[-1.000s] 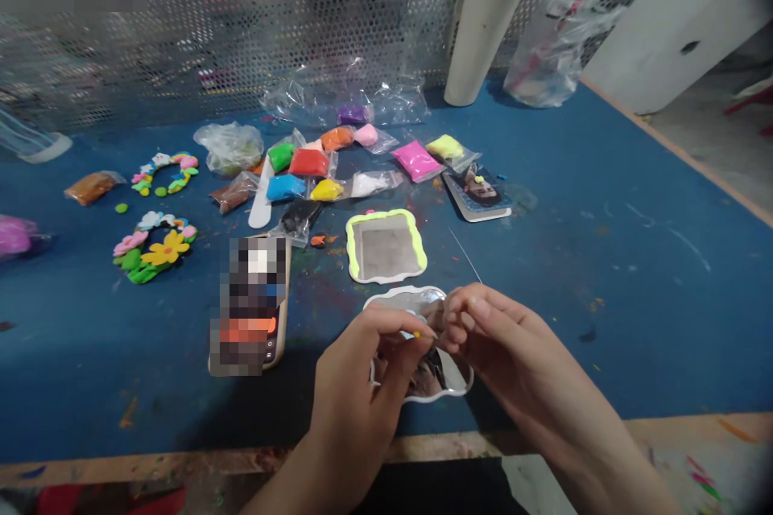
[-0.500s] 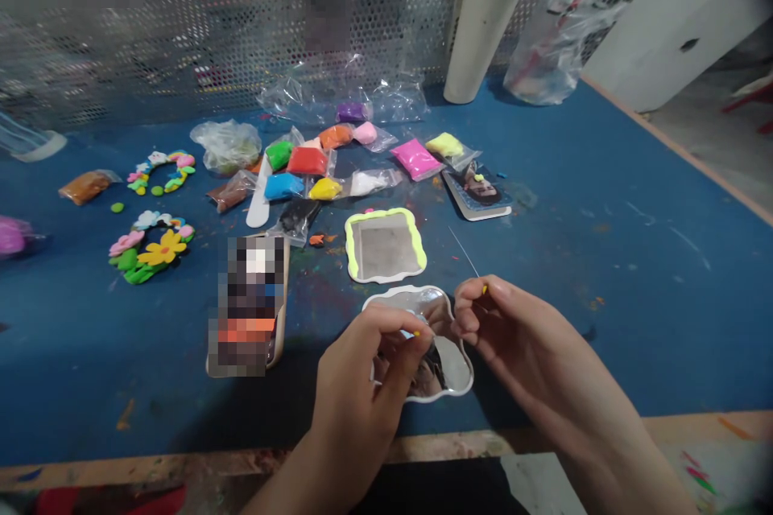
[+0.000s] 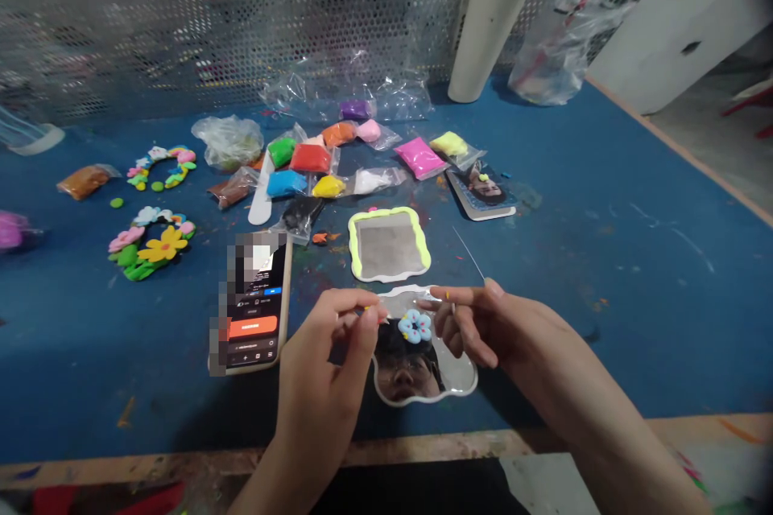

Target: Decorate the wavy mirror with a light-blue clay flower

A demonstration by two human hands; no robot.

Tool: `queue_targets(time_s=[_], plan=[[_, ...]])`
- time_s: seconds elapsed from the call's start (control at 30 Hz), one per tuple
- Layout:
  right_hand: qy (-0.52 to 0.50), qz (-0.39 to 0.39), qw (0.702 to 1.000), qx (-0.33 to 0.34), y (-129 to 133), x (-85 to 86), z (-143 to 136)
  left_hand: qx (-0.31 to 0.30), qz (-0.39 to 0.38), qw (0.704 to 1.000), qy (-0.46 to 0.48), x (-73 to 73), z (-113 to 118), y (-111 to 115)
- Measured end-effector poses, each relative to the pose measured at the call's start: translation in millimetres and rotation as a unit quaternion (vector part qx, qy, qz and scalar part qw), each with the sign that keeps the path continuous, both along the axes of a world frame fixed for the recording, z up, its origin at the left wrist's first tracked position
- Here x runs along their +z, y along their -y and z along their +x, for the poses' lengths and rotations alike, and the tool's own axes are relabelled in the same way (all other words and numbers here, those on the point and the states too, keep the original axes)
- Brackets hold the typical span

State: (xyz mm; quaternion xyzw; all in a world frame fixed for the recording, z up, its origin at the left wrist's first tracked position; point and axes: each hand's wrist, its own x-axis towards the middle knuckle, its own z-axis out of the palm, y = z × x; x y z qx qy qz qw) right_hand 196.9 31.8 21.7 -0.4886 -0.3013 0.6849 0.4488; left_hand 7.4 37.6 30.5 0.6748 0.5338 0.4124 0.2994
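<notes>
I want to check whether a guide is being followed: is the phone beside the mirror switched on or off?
On. The phone lies flat on the blue table with its screen lit, showing an orange bar and small text left of the left hand.

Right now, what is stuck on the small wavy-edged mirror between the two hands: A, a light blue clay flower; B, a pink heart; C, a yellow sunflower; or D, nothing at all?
A: a light blue clay flower sits near the top of the wavy-edged mirror, between the left hand and the right hand.
</notes>
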Motion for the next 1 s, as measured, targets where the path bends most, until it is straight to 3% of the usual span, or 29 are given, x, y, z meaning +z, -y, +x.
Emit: queue_targets(time_s=[0.13,0.3,0.6,0.7,0.8,0.9,1.0], plan=[[0.118,0.018,0.993,0.003,1.8,0.3,2.2,-0.045,0.007,0.999,-0.028,-3.8,1.5,-2.9],[0.277,0.056,0.959,-0.001,2.7,4.0,-2.0,-0.073,-0.023,0.994,-0.074,-5.3,5.3,-7.2],[0.35,0.102,0.931,0.017,8.7,2.4,-5.1,-0.104,-0.052,0.974,-0.196,-6.8,10.4,-6.7],[0.345,0.097,0.933,0.02,9.1,0.3,-5.5,-0.107,-0.013,0.974,-0.199,-9.9,9.0,-5.1],[0.343,0.095,0.934,0.019,8.9,-1.9,-6.3,-0.072,0.038,0.978,-0.193,-13.6,7.1,-4.0],[0.344,0.104,0.933,0.019,8.4,-2.4,-6.8,-0.057,0.041,0.977,-0.199,-14.2,6.0,-3.4],[0.348,0.107,0.931,0.026,8.2,-2.2,-6.5,-0.087,0.031,0.977,-0.192,-11.7,5.9,-3.0]])
